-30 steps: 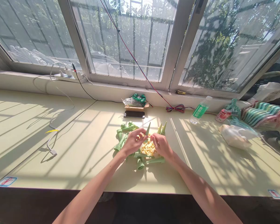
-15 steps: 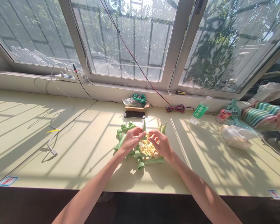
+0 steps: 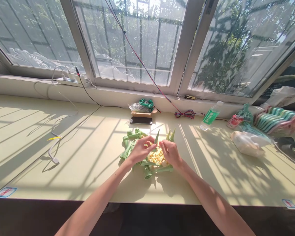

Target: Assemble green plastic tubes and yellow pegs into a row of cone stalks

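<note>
"What's in the grip?"
"The left hand (image 3: 140,151) grasps a green cone (image 3: 157,136), tip up, mid-frame. The right hand (image 3: 171,151) is curled just beside it; I can't tell whether it pinches anything."

"And under the hands?"
"Yellow bits (image 3: 157,158), loose in a heap between them, just below the cone."

"How far along, would you say?"
"One cone in hand, seemingly midway through handling. Two upright cones (image 3: 172,135) stand beyond the right hand; perhaps those are done, but their insides don't show."

"What's left?"
"Plenty, I'd judge: loose cones (image 3: 125,153) lie left of and below the heap, and many bits are unused."

"Further out?"
"A phone (image 3: 141,121) above them on the desk (image 3: 88,157), and a bottle (image 3: 210,116) toward the right."
</note>
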A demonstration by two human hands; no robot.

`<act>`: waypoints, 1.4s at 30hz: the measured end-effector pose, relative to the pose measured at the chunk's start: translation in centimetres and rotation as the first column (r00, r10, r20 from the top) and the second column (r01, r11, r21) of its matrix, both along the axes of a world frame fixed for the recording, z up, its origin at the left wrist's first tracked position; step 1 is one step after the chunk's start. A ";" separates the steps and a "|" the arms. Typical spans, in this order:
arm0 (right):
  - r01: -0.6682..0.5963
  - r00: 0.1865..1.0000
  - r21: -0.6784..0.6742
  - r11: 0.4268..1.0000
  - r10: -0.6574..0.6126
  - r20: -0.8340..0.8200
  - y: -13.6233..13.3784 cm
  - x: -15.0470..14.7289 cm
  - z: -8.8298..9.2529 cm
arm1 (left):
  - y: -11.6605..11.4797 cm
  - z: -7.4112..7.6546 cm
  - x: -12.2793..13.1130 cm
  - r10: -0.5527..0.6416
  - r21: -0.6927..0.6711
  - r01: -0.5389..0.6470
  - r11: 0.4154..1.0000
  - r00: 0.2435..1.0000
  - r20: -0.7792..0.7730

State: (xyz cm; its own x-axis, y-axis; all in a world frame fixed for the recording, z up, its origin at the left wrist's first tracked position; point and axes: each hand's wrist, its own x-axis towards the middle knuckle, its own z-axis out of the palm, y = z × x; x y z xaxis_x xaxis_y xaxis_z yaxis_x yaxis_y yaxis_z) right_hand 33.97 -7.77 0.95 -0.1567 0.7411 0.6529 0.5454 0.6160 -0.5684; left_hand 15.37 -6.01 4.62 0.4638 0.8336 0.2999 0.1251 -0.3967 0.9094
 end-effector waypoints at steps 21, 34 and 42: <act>-0.081 0.994 0.051 0.995 0.084 -0.066 0.3 0.0 0.2 | 0.7 -0.4 -0.4 0.169 -0.082 -0.168 0.982 0.986 0.006; -0.081 0.996 -0.046 0.996 0.082 0.027 0.0 0.1 0.3 | 0.4 -0.6 -0.4 0.073 0.059 -0.072 0.996 0.997 -0.015; -0.034 0.999 -0.098 0.995 0.034 0.000 -0.1 -0.2 0.4 | 0.3 -0.4 -0.1 0.115 0.079 -0.112 0.991 0.993 -0.035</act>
